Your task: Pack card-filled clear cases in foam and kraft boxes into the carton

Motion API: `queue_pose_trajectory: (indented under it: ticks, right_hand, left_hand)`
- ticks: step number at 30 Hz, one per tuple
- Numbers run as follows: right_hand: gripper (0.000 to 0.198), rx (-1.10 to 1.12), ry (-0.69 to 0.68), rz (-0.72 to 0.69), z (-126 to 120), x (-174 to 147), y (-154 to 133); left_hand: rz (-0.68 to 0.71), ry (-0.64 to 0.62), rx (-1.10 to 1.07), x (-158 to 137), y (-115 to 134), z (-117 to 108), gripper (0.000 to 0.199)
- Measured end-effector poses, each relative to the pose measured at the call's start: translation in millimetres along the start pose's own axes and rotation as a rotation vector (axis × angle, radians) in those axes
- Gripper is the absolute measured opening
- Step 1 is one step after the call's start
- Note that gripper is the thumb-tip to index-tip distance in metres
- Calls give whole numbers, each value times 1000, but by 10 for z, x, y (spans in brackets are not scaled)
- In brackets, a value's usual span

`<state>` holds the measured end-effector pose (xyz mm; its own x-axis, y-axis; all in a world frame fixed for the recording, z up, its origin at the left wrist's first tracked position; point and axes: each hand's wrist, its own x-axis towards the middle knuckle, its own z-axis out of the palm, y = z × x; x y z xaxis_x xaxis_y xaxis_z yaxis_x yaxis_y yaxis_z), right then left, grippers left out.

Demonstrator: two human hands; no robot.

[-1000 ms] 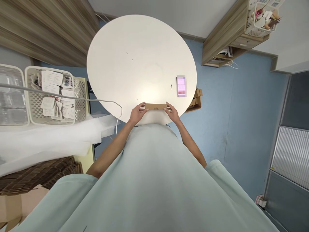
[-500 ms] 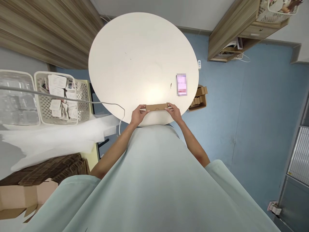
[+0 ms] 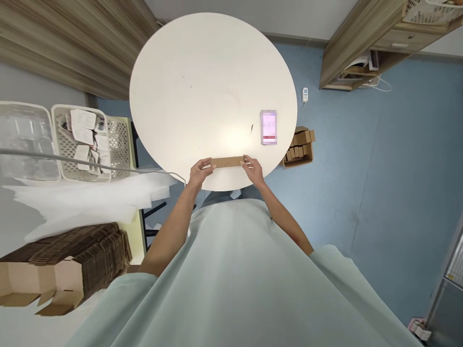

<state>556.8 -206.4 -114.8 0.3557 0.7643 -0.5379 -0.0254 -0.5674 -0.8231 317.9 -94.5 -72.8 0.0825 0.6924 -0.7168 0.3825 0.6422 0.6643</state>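
A small, narrow brown cardboard box [image 3: 227, 162] is held level between my two hands, over the near edge of the round white table [image 3: 210, 62]. Its left end is gripped by my left hand [image 3: 199, 172], thumb on the near side and fingers along the far side. My right hand [image 3: 253, 169] pinches the right end in the same way. The box looks closed along the side facing me; what it contains, if anything, is hidden. To the right on the tabletop lies a pink rectangular item [image 3: 268, 127], its face blurred.
An open carton [image 3: 302, 162] of small brown boxes stands on the floor at right. On the left are a perforated basket [image 3: 119, 144] of white cards, white wrapping sheets [image 3: 97, 202] and stacked flattened cardboard [image 3: 104, 255]. A grey cable [image 3: 152, 171] crosses near my left hand.
The view has shifted slightly, and my hands with the box appear a little further left. Both hands keep hold of the box ends.
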Motion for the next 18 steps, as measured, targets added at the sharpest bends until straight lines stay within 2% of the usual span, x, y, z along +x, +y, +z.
queue_pose_trajectory:
  ticks: [6, 11, 15, 18]
  right_hand:
    - [56, 16, -2, -24, -91, -13, -15]
    - [46, 10, -27, -89, -332, -256, 146]
    - [36, -26, 3, -47, -498, -543, 381]
    - [30, 8, 28, 11, -559, -733, 542]
  left_hand:
    - [42, 31, -32, -138, -114, 99, 66]
    - [109, 5, -39, -356, -355, 203, 65]
    - [68, 13, -6, -554, -629, 415, 68]
    - [4, 33, -17, -723, -855, 636, 64]
